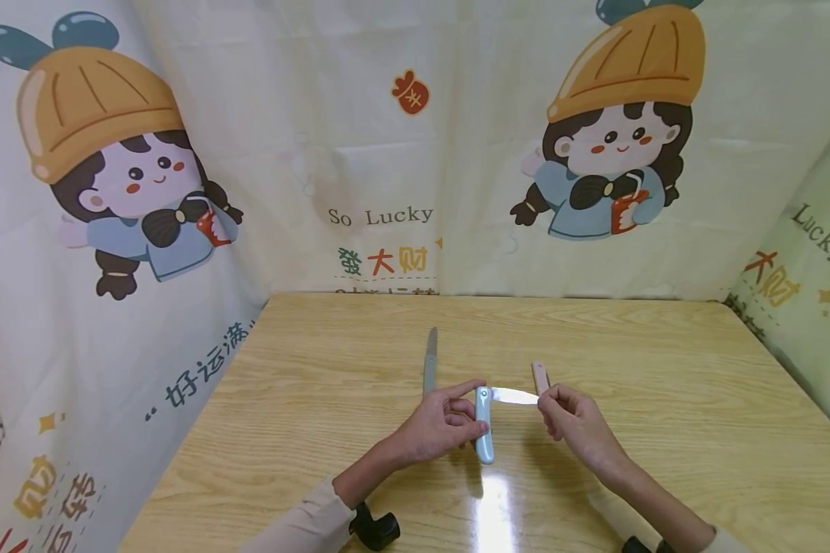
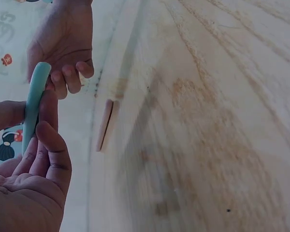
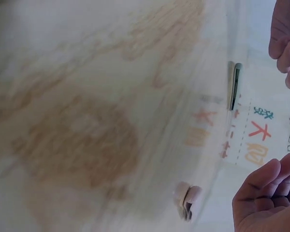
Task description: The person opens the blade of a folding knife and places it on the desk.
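Observation:
My left hand (image 1: 430,432) holds the pale blue handle of a folding knife (image 1: 484,445) upright between fingers and thumb. The knife's shiny blade (image 1: 513,396) stands out sideways from the top of the handle, pointing right. At its tip, the thumb and fingers of my right hand (image 1: 586,432) pinch the blade. In the left wrist view the handle (image 2: 35,96) lies across the left fingers, while the blade is hidden there. Just behind the right hand a pink folding knife (image 1: 539,375) lies on the table, partly covered in the head view.
A grey-green knife (image 1: 430,361) lies on the wooden table (image 1: 664,369) beyond the left hand, its blade out and pointing away. A cream printed curtain (image 1: 484,261) hangs behind the table and along both sides. Black wrist camera mounts (image 1: 376,530) show near the front.

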Action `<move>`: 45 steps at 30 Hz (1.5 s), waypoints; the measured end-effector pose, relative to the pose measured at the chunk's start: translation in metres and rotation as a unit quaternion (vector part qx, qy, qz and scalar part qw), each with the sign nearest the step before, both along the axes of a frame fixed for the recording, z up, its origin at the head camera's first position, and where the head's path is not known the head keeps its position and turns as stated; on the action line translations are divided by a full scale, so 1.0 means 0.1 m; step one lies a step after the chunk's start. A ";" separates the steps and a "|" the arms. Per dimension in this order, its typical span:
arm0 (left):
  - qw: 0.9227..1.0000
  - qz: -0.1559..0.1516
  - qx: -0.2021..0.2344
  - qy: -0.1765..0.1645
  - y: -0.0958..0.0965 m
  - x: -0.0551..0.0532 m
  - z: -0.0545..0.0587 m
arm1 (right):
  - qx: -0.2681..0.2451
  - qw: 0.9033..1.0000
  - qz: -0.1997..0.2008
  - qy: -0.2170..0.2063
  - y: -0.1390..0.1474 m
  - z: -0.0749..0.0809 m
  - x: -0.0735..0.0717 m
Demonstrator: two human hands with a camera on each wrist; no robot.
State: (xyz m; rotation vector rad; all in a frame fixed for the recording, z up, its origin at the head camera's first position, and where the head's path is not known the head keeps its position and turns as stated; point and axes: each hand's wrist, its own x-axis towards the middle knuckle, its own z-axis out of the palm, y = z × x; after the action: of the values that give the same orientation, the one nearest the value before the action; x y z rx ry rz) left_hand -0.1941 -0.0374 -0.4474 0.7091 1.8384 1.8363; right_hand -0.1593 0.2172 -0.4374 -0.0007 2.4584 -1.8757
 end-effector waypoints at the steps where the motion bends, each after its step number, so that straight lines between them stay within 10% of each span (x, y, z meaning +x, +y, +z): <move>1: 1.000 -0.003 0.001 0.003 0.00 0.00 0.01 | 0.005 1.000 0.000 0.004 0.00 0.01 0.00; 25: 0.997 0.068 0.020 -0.015 0.03 0.04 -0.08 | -0.027 1.000 0.007 0.001 0.09 0.01 -0.12; 45: 1.000 -0.004 -0.006 -0.016 -0.05 0.09 -0.07 | -0.016 1.000 0.009 -0.006 0.13 0.08 -0.15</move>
State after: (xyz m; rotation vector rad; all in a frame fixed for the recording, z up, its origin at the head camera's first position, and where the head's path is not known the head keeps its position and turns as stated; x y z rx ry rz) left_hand -0.1850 -0.0422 -0.4543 0.6781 1.8216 1.8188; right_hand -0.1748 0.2307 -0.4297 -0.0143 2.4132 -1.9008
